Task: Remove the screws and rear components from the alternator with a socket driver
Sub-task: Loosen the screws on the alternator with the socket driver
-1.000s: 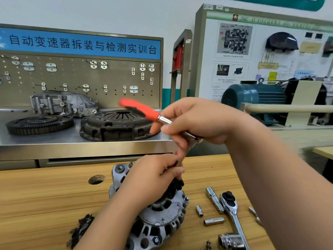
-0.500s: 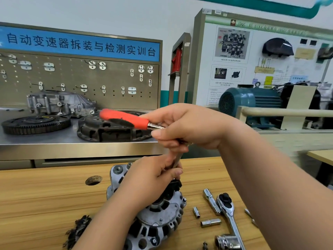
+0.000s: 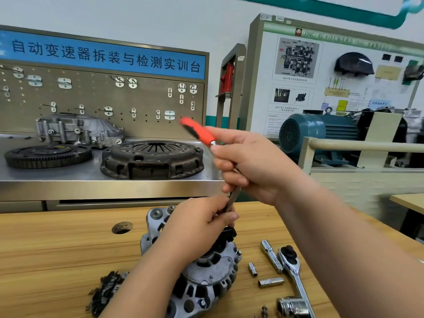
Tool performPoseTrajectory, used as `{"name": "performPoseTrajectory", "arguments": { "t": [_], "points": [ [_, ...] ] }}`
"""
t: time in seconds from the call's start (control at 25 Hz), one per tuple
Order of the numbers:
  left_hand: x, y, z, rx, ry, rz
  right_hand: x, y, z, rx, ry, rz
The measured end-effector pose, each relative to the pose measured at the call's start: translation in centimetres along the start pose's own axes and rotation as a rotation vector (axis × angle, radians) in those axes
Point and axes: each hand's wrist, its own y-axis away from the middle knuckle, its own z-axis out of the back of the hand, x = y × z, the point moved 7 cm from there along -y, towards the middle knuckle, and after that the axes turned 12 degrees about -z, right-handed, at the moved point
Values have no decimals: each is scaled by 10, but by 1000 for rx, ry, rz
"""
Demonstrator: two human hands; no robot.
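Alternator (image 3: 206, 278): round, ribbed grey cast-metal housing, on the wood-grain bench (image 3: 57, 260) at 6 o'clock in view. Left hand (image 3: 197, 228) is curled round the lower steel shaft of the socket driver (image 3: 198, 133), atop the alternator. Right hand (image 3: 250, 164) grips the upper shaft; the smooth orange handle points to 10 o'clock. Chrome ratchet (image 3: 296, 271) and small cylindrical sockets (image 3: 270, 282) lie at the alternator's 3 o'clock.

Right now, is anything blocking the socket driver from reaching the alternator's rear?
Nothing visible blocks it. The left hand grips the socket driver low on its shaft, just above the alternator, hiding the tip; the right hand holds it higher up.
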Motion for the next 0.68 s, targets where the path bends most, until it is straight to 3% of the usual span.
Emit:
{"name": "performPoseTrajectory", "arguments": {
  "t": [0.12,0.2,0.28,0.36,0.4,0.48,0.56,0.6,0.68],
  "points": [
    [-2,2,0,7,33,-21,0,11,-18,399,194,-117],
    [-3,3,0,10,37,-21,0,12,-17,435,235,-126],
    [-1,2,1,3,22,-4,2,2,-7,217,168,-94],
    [0,0,2,-5,5,18,4,-4,13,-178,92,-33],
    [0,-1,2,-3,-8,22,5,-1,22,-374,154,22],
    [-1,-2,2,7,-40,23,16,13,24,-669,601,144],
    [-1,-2,1,2,-47,28,20,19,9,-767,1129,232],
    [-1,-1,1,-4,-31,35,20,21,-1,-760,1281,274],
    [1,0,2,-17,13,40,22,22,-14,-656,1337,384]
  ]
}}
